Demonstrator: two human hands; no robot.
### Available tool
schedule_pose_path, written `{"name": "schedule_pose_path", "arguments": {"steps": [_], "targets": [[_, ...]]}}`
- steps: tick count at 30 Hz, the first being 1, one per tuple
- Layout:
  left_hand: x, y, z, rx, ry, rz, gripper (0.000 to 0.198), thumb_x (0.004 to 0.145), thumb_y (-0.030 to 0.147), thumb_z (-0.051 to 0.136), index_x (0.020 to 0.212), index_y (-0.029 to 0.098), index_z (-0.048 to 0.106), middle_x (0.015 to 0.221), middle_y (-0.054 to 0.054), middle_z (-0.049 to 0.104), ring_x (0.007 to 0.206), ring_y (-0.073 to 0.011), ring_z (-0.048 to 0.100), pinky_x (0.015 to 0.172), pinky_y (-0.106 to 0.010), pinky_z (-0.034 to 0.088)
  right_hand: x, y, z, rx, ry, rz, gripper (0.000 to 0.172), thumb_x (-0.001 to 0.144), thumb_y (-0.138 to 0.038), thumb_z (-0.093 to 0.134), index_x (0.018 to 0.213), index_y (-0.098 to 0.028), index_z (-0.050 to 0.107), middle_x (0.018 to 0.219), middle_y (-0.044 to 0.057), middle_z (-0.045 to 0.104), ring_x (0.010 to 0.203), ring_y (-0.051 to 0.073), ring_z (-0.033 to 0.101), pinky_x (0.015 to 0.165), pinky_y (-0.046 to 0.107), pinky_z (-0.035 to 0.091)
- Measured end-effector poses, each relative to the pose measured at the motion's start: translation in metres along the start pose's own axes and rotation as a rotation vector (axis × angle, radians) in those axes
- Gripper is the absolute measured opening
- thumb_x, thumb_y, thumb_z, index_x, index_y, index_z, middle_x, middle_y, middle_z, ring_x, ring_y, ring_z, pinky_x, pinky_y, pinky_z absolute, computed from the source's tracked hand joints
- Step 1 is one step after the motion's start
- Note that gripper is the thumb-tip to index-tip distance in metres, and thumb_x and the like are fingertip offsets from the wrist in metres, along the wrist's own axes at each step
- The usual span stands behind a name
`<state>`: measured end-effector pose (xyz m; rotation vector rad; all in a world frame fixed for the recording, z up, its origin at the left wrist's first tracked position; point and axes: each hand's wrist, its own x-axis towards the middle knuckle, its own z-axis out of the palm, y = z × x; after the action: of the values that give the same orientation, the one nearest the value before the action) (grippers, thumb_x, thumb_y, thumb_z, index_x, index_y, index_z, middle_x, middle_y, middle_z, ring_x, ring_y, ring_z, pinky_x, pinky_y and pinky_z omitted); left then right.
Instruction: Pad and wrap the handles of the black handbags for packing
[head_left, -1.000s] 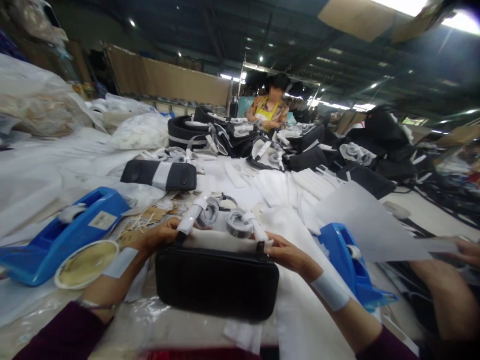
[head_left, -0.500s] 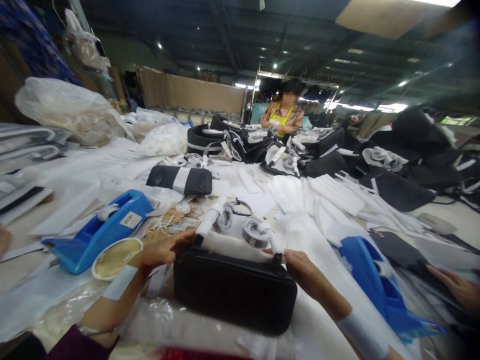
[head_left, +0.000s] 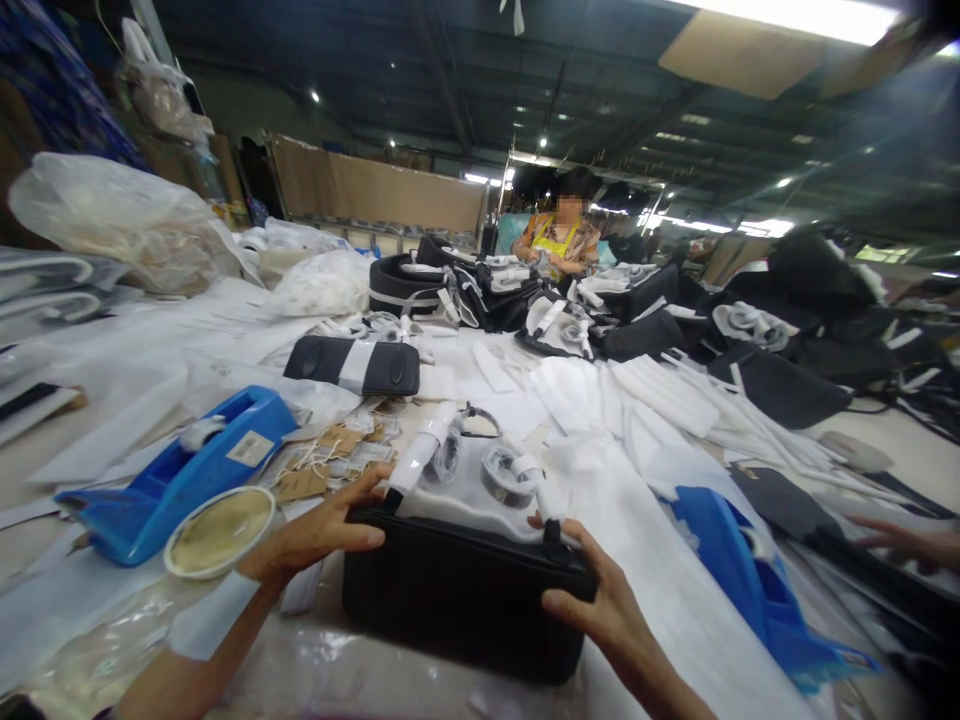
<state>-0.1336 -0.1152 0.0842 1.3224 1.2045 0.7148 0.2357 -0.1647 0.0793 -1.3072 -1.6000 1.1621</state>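
Note:
A black rectangular case stands on its long edge in front of me, with white wrapped straps and coiled cords lying on the white sheet behind its top. My left hand grips the case's upper left corner, thumb on the front face. My right hand holds the upper right corner, thumb pressed against the front. Both hands are closed on the case.
A blue tape dispenser and a round lid sit to the left, a second blue dispenser to the right. Paper tags, another case, white sheets and piled black bags cover the table. A person works opposite; another person's hand reaches in at right.
My hands have slid from the top rear of the case down onto its upper corners, thumbs now on the front. The view has swung slightly left.

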Motion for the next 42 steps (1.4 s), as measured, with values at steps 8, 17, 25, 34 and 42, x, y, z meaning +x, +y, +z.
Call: {"name": "schedule_pose_path", "arguments": {"steps": [8, 17, 25, 34, 42], "targets": [[-0.008, 0.003, 0.013, -0.056, 0.088, 0.048, 0.086, 0.060, 0.050, 0.078, 0.137, 0.022, 0.050, 0.137, -0.010, 0.057, 0.135, -0.0363, 0.040, 0.112, -0.047, 0.033, 0.001, -0.001, 0.006, -0.043, 0.046, -0.122, 0.043, 0.074, -0.047, 0.072, 0.110, -0.025, 0.065, 0.114, 0.005, 0.065, 0.110, 0.029, 0.058, 0.097, 0.034, 0.043], [-0.006, -0.008, 0.024, -0.147, 0.220, 0.040, 0.066, 0.057, 0.044, 0.083, 0.115, 0.021, 0.063, 0.112, -0.007, 0.068, 0.107, -0.0323, 0.061, 0.093, -0.040, 0.049, 0.004, -0.002, 0.011, 0.002, 0.105, -0.149, 0.034, 0.077, -0.040, 0.071, 0.106, -0.023, 0.065, 0.109, 0.004, 0.066, 0.106, 0.026, 0.059, 0.096, 0.032, 0.043], [0.007, 0.000, 0.041, -0.240, 0.306, 0.135, 0.049, 0.063, 0.040, 0.081, 0.103, 0.018, 0.063, 0.088, 0.000, 0.065, 0.080, -0.0189, 0.061, 0.072, -0.027, 0.048, 0.034, 0.001, 0.000, -0.069, 0.116, -0.076, 0.036, 0.077, -0.047, 0.067, 0.098, -0.018, 0.064, 0.090, 0.003, 0.065, 0.085, 0.023, 0.059, 0.079, 0.032, 0.046], [0.007, -0.007, 0.049, -0.337, 0.293, 0.119, 0.049, 0.060, 0.036, 0.083, 0.102, 0.019, 0.064, 0.084, 0.003, 0.065, 0.075, -0.0151, 0.059, 0.071, -0.024, 0.046, 0.030, -0.048, 0.002, -0.726, 0.152, -0.359, 0.083, 0.071, -0.038, 0.075, 0.141, -0.013, 0.040, 0.149, 0.017, 0.038, 0.139, 0.035, 0.032, 0.114, 0.050, 0.031], [-0.018, 0.004, 0.031, -0.297, 0.269, 0.309, 0.053, 0.070, 0.039, 0.078, 0.118, 0.021, 0.065, 0.115, -0.008, 0.067, 0.113, -0.0260, 0.059, 0.096, -0.033, 0.046, 0.048, -0.089, 0.077, -1.012, -0.169, -0.478, 0.020, 0.090, -0.029, 0.061, 0.107, -0.018, 0.065, 0.097, 0.009, 0.070, 0.094, 0.028, 0.063, 0.083, 0.041, 0.049]]}}
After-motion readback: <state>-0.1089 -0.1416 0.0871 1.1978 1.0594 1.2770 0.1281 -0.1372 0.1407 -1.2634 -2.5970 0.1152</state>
